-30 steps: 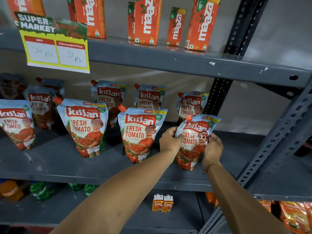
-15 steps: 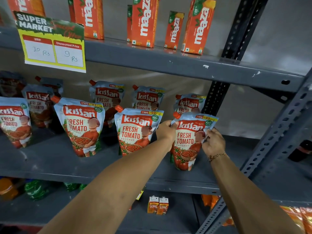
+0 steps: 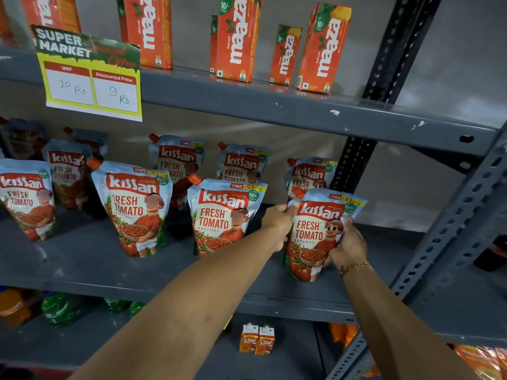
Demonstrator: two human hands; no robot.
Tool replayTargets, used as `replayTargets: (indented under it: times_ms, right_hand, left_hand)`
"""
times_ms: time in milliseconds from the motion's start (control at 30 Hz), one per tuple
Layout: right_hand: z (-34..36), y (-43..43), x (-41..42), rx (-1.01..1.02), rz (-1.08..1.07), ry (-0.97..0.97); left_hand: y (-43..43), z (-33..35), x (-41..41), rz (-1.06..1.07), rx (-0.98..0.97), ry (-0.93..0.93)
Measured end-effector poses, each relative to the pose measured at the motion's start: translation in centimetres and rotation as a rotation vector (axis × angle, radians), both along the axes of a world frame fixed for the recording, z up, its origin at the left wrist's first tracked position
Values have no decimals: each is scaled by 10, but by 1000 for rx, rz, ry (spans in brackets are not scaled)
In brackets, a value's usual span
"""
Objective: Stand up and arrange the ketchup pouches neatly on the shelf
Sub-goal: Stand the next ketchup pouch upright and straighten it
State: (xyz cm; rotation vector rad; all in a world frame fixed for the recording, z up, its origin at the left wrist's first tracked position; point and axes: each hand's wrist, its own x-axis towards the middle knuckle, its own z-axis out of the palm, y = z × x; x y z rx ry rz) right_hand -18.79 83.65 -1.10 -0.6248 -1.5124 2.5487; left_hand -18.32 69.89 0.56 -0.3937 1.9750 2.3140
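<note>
A grey metal shelf [image 3: 82, 264] with perforated uprights carries two loose rows of glossy pale-blue plastic ketchup pouches, each with an orange spout cap at its top left corner. The pouch being handled [image 3: 315, 234] stands upright at the right end of the front row, close to the shelf's front edge, its base on the metal. The left hand [image 3: 277, 220] is closed on its upper left edge just below the cap, and the right hand [image 3: 347, 244] is wrapped around its right side at mid height, a thin gold bracelet [image 3: 354, 267] on that wrist.

Just left of it stands a second front-row pouch [image 3: 219, 218], partly hidden by the left forearm, then a third [image 3: 134, 212] leaning a little, and a fourth [image 3: 26, 198] at the left edge. Behind them more pouches [image 3: 241, 163] stand against the back wall. The one directly behind the held pouch [image 3: 310, 174] is half covered by it.

On the shelf above stand tall orange juice cartons [image 3: 237, 39]. On the shelf below sit two small juice boxes [image 3: 256, 340], side by side.

Each pouch reads "Kissan FRESH TOMATO KETCHUP" with a yellow "93" price strip. The cartons read "maaza". The yellow price card [image 3: 90, 75] hanging from the upper shelf reads "SUPER MARKET", "MRP 10 Rs", "Discounted Price 9 Rs". The small boxes read "Real".
</note>
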Motion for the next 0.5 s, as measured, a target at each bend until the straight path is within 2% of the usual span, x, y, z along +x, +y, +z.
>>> replayTargets:
  times_ms: [200,400,500]
  right_hand:
    - [-2,13,4,-20,-15,19]
    - [-2,11,1,-40,-4,22]
    - [-1,8,-1,18,-35,-8]
  left_hand:
    - [11,0,-3,-9,65,6]
    - [9,5,-3,34,35,21]
    - [6,3,-5,26,9,14]
